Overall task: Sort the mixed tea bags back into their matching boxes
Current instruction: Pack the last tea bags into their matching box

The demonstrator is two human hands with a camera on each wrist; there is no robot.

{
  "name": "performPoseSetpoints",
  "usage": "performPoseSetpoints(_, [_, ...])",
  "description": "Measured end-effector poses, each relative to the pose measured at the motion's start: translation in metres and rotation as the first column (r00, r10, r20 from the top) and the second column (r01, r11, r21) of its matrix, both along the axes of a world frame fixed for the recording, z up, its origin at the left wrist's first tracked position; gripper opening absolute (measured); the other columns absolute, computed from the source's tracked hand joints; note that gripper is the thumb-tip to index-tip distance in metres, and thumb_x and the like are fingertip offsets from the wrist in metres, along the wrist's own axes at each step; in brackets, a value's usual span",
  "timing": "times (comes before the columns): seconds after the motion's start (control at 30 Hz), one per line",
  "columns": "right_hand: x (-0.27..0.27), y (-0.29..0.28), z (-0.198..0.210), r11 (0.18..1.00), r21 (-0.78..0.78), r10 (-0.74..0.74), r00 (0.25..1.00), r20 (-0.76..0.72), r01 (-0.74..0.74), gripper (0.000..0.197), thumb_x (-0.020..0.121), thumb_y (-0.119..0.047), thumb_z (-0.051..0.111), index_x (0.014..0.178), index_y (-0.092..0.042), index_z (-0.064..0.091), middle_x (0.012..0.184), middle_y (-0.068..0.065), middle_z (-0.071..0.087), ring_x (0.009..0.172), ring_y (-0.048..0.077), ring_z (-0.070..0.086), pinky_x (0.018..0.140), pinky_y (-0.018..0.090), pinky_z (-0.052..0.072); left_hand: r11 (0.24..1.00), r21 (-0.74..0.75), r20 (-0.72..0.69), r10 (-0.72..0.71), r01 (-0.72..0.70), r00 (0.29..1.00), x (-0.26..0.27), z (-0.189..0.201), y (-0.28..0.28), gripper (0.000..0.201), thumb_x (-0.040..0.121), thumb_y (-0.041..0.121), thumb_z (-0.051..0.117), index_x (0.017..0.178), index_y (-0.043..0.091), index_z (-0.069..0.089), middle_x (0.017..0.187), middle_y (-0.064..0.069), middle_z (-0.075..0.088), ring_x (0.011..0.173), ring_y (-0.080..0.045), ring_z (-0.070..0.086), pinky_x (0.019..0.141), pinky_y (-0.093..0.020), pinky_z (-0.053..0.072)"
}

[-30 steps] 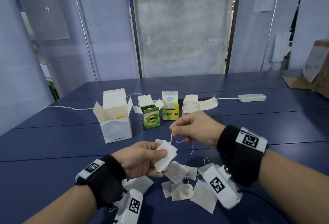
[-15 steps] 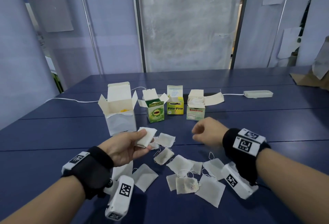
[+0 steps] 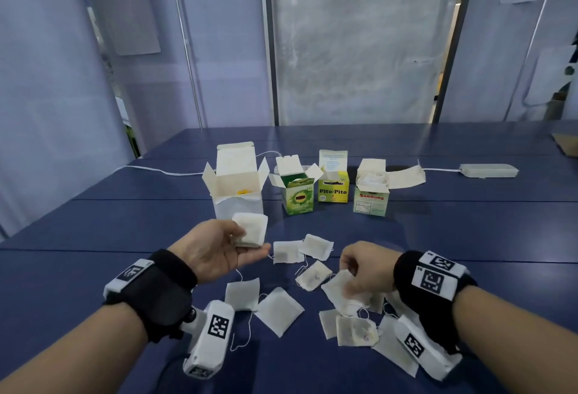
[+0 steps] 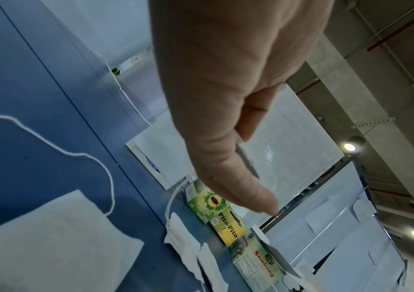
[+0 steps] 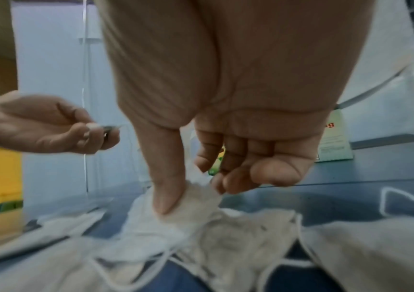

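Head view: fingers [image 3: 348, 265] pinching tea bag [image 3: 339, 292]

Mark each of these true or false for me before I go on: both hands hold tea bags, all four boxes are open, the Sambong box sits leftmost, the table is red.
1. Both hands hold a tea bag. True: the left hand holds the tea bag, and the right hand pinches a second tea bag.
2. All four boxes are open. True.
3. The Sambong box sits leftmost. False: it is rightmost; the plain white box is leftmost.
4. The table is red. False: it is dark blue.
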State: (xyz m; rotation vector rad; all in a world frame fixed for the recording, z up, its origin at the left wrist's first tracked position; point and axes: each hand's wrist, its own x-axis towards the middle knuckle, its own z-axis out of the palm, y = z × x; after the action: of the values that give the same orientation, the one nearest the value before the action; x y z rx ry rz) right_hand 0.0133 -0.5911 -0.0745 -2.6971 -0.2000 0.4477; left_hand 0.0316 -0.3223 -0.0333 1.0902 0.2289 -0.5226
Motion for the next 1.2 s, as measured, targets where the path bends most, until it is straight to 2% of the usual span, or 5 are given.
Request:
performPoseSetpoints(0.13, [-0.007, -0.009, 0.008, 0.961, 0.267, -0.085, 0.994, 0.066, 0.064, 0.013, 0.081, -0.018, 0.073, 0.083, -0.023, 0.062, 0.078, -0.007, 0.065, 0.062, 0.003, 0.057, 0.057, 0.014, 0.045, 0.995, 0.07, 0.0, -0.074, 0.074, 0.997, -0.005, -0.008, -0.006, 0.015, 0.097, 0.0, 0.034, 0.092, -0.003, 0.047, 0.086, -0.032, 0.066, 0.075, -0.041, 0.07, 0.064, -0.049, 0.06])
performPoseSetpoints(0.3, [-0.018, -0.019, 0.02, 0.708, 0.677, -0.236, 0.971, -0.039, 0.199, 0.005, 0.085, -0.006, 0.069, 0.086, -0.011, 0.069, 0.073, 0.001, 0.072, 0.062, 0.01, 0.063, 0.057, 0.024, 0.051, 0.981, 0.1, 0.06, -0.17, 0.164, 0.984, -0.009, -0.018, -0.024, 0.028, 0.099, 0.003, 0.035, 0.12, -0.001, 0.053, 0.105, -0.028, 0.066, 0.08, -0.036, 0.07, 0.068, -0.043, 0.06])
performPoseSetpoints(0.63, [-0.027, -0.002, 0.022, 0.659, 0.712, -0.293, 0.954, -0.054, 0.243, 0.013, 0.076, -0.005, 0.078, 0.08, -0.004, 0.065, 0.064, 0.007, 0.065, 0.052, 0.014, 0.056, 0.047, 0.024, 0.049, 0.95, 0.109, 0.18, -0.309, 0.293, 0.934, -0.022, -0.008, -0.067, 0.03, 0.101, 0.006, 0.034, 0.123, 0.007, 0.054, 0.116, -0.023, 0.064, 0.1, -0.037, 0.063, 0.097, -0.054, 0.044])
performPoseSetpoints(0.97, [-0.028, -0.001, 0.018, 0.471, 0.817, -0.303, 0.931, -0.204, 0.333, 0.015, 0.078, 0.007, 0.071, 0.088, -0.002, 0.066, 0.077, 0.017, 0.069, 0.065, 0.023, 0.061, 0.059, 0.032, 0.053, 0.977, 0.09, 0.229, -0.208, 0.192, 0.951, -0.019, -0.014, -0.066, 0.031, 0.099, -0.003, 0.034, 0.125, -0.005, 0.052, 0.114, -0.025, 0.062, 0.09, -0.031, 0.065, 0.073, -0.036, 0.059])
performPoseSetpoints(1.2, [-0.028, -0.007, 0.033, 0.739, 0.661, -0.213, 0.976, 0.04, 0.135, 0.016, 0.083, -0.001, 0.069, 0.076, -0.014, 0.073, 0.067, 0.005, 0.07, 0.06, 0.014, 0.06, 0.058, 0.027, 0.055, 0.936, 0.295, 0.22, -0.262, 0.192, 0.94, -0.015, -0.02, -0.055, 0.03, 0.098, -0.002, 0.037, 0.121, 0.003, 0.055, 0.111, -0.03, 0.064, 0.082, -0.035, 0.068, 0.072, -0.046, 0.059])
